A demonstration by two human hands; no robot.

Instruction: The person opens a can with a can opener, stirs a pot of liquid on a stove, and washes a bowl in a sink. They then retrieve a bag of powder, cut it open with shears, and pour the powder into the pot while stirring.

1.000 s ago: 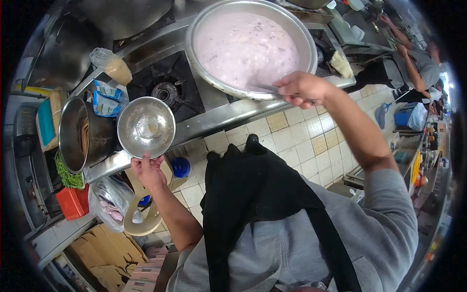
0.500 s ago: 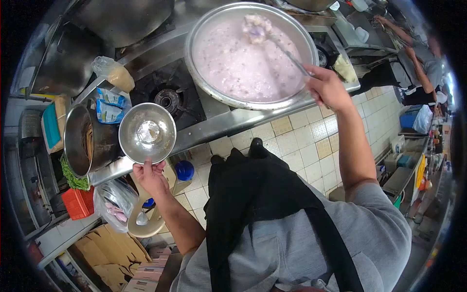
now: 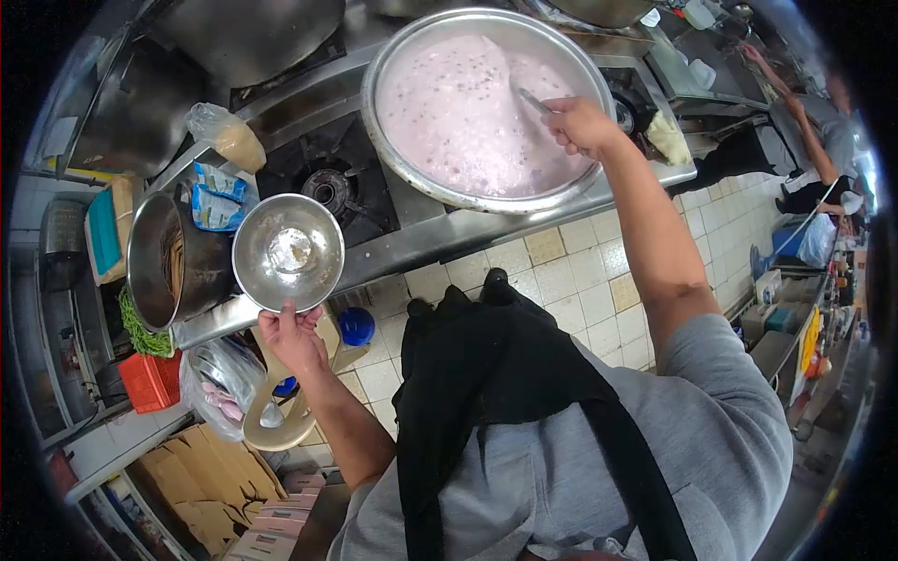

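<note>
My left hand (image 3: pixel 294 338) grips the near rim of a metal bowl (image 3: pixel 288 252), fingers under it and thumb on the edge. Only a little residue shows inside the bowl. To the right, a wide metal pot (image 3: pixel 486 200) holds pale pink liquid (image 3: pixel 440 103) with dark bits. My right hand (image 3: pixel 578 126) is closed around the handle of a ladle (image 3: pixel 531 99) over the pot's right half. The ladle's head is hidden in the liquid.
A gas burner (image 3: pixel 329 189) lies between bowl and pot. Left of the bowl stand a deep pot (image 3: pixel 150 266) and blue packets (image 3: pixel 219 196). A bag (image 3: pixel 226 136) sits behind them, a pale cloth (image 3: pixel 666 138) right of the big pot. Another person (image 3: pixel 806 126) works at the far right.
The ladle's head, raised and full of solids before, has gone down into the liquid. My right hand has moved left and up. My left hand still holds the bowl in nearly the same place.
</note>
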